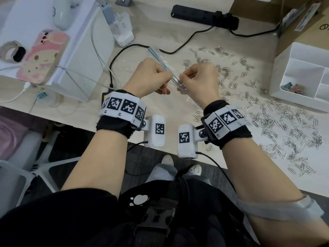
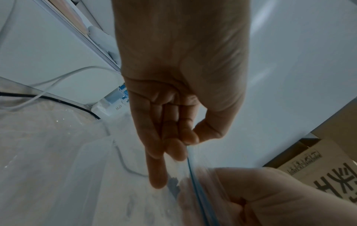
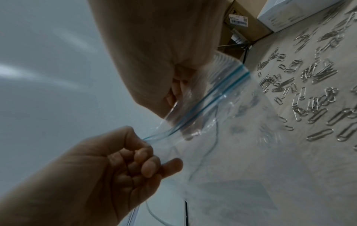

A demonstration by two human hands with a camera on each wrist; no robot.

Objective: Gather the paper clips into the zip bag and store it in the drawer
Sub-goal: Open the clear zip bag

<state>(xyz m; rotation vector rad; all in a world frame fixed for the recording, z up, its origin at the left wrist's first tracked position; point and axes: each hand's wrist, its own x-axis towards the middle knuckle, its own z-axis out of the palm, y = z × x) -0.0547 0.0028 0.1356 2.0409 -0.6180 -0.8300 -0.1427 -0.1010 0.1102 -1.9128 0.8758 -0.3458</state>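
A clear zip bag [image 1: 161, 62] with a blue zip strip [image 3: 214, 95] hangs above the table between my hands. My left hand [image 1: 166, 78] pinches one side of the bag's mouth between thumb and curled fingers [image 2: 186, 137]. From the other side, my right hand [image 1: 181, 78] pinches the opposite lip, its fingers [image 3: 173, 90] curled behind the plastic. The two hands sit close together over the table's middle. Several silver paper clips [image 1: 270, 122] lie scattered over the table's right half, with more [image 3: 313, 91] beside the bag. I see no clips inside the bag. No drawer shows clearly.
A white compartment organizer [image 1: 302, 56] stands at the right, with coloured clips in one cell. A cardboard box [image 1: 302, 24] and a black power strip [image 1: 195, 11] with its cable lie at the back. On the left, a white box [image 1: 80, 50] carries a phone [image 1: 44, 56].
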